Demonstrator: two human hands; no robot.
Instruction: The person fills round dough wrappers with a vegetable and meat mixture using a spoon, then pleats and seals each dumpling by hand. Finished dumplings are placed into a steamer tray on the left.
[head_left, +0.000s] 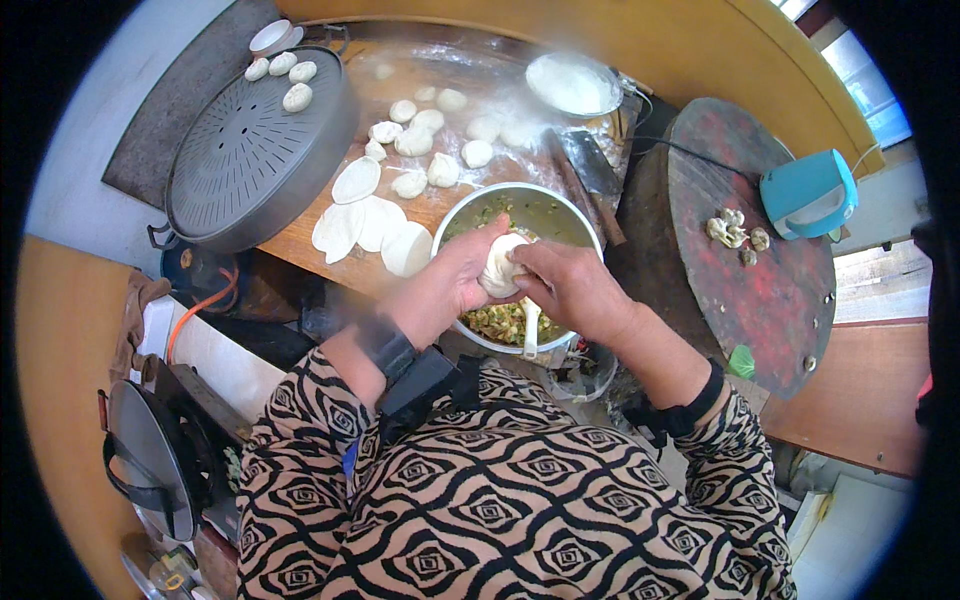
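My left hand (461, 266) cups a pale dough bun (501, 268) above a metal bowl (517, 190). The fingertips of my right hand (574, 281) pinch the bun's gathered edge. Below the hands, chopped filling (491, 324) with green bits lies in the bowl, and a white spoon handle (531, 330) leans out over the near rim. Left of the bowl, flat dough wrappers (381, 223) overlap on the floured wooden board (300, 244). Several dough balls (414, 141) sit farther back on the board.
A large grey steamer tray (240, 157) holds several buns (298, 97). At the back stands a bowl of flour (574, 82); a cleaver (591, 161) and a rolling pin (574, 172) lie right of the dough. A round chopping block (742, 300) bears garlic (726, 229) and a blue electric kettle (806, 191).
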